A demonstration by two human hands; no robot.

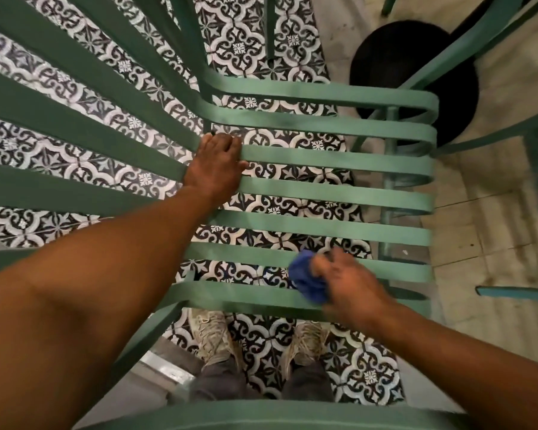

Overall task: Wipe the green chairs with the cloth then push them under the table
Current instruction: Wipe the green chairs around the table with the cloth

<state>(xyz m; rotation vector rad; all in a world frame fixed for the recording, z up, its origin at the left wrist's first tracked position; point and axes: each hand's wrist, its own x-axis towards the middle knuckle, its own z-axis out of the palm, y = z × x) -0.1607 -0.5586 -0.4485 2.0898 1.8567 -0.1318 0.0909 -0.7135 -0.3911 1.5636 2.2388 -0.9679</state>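
I stood over the green chair point(336, 193), looking down through its slatted seat to the patterned tile floor point(255, 38). My left hand point(215, 169) lay flat where seat meets backrest, fingers spread over a slat, holding nothing. My right hand point(345, 283), blurred, was closed around the blue cloth point(306, 279), bunched and pressed on the near slats at the seat's right side. My shoes point(212, 336) showed between the slats below. A second green chair point(466, 41) stood far right, beside a round black base point(395, 57).
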